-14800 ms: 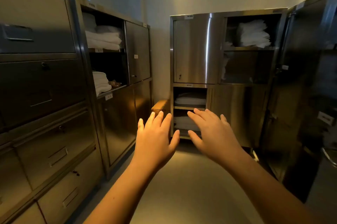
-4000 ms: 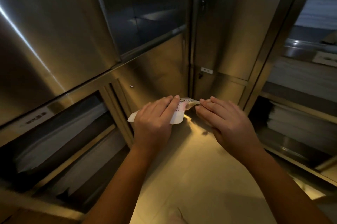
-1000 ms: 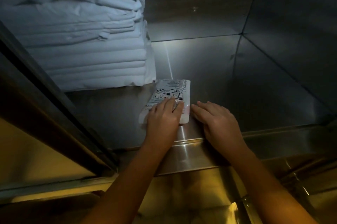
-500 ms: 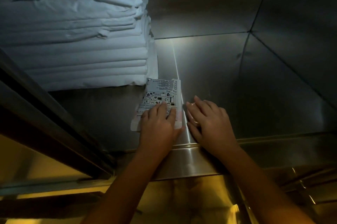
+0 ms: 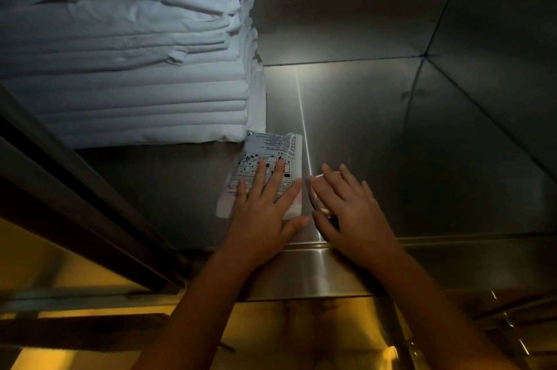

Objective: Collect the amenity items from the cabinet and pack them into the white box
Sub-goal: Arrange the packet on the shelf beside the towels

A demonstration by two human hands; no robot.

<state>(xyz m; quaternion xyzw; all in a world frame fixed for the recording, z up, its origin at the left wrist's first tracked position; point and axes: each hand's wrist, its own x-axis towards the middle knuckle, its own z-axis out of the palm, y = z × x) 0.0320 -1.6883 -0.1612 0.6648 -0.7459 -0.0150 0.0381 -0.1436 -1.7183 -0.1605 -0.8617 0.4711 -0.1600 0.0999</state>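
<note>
Both arms reach into a steel cabinet point(image 5: 346, 7), over its front lip point(image 5: 301, 273) and onto the shelf point(image 5: 391, 158).

Left grip point(image 5: 265, 213): released, nothing grasped. Palm down, fingers straight and slightly spread, pressing flat on the packet point(image 5: 271, 149). Thumb points right, off the packet's near right corner.

Packet: flat white pouch with black printed text and diagrams, pinkish band at the near end. It lies on the shelf, long axis running front to back, slightly skewed. Its far left corner touches the bottom right corner of the linen stack point(image 5: 120, 68). Its near half is under the left grip.

Right grip point(image 5: 352, 213): palm down on the shelf just right of the packet, fingers spread and slightly arched. Index tip nearly meets the packet's right edge. A small clear glinting thing point(image 5: 315, 199) sits between index and thumb. What it is, too dim to tell. Grasped or only covered, cannot tell.

Linen stack: folded white sheets, many layers, filling the left side of the shelf up to the top of view.

A dark door frame bar point(image 5: 75, 203) runs diagonally across lower left. Yellow-lit steel shows below the lip.
</note>
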